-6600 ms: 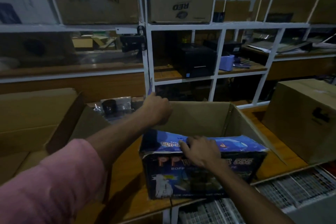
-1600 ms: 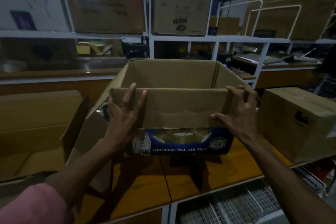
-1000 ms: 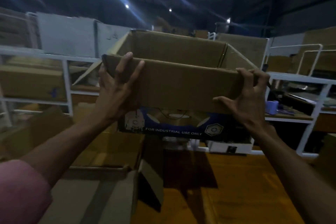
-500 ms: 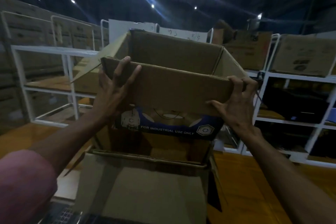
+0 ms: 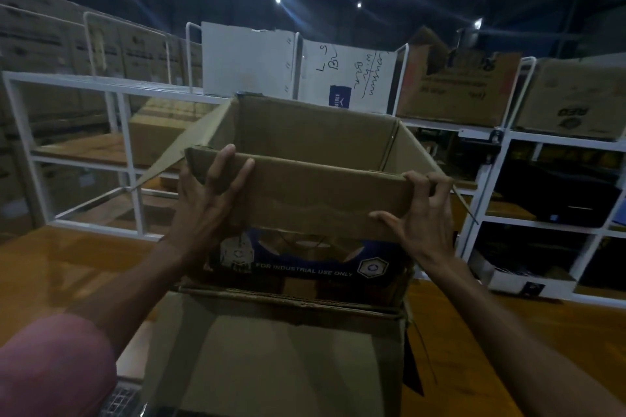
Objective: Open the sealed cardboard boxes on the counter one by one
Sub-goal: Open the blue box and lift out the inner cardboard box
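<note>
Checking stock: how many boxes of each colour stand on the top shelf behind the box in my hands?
White boxes: 2
Brown boxes: 2
Total: 4
The dim stacks at far left are too dark to count and are left out.

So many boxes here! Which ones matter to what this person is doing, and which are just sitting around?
In use: opened blue-printed box, left hand, right hand, open carton below.

Lying about: white boxes and brown boxes on the shelf.
</note>
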